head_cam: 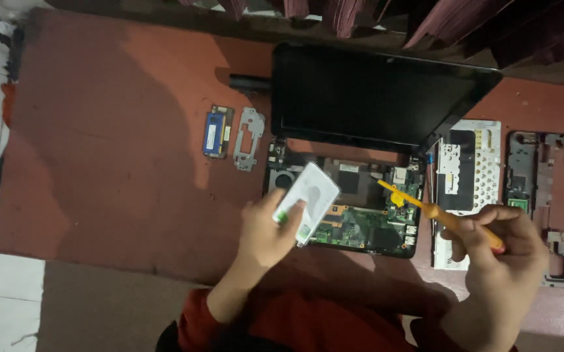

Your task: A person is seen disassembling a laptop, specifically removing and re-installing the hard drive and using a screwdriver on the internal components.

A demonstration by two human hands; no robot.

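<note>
The left hand pinches a white drive above the laptop, at its left side. The right hand is closed on an orange screwdriver, tip over the laptop's right part. Right of the laptop lies a keyboard; left of it, a memory module and bracket.

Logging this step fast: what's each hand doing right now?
Left hand: closed on a flat white rectangular drive.
Right hand: closed on an orange plastic pry tool.
</note>
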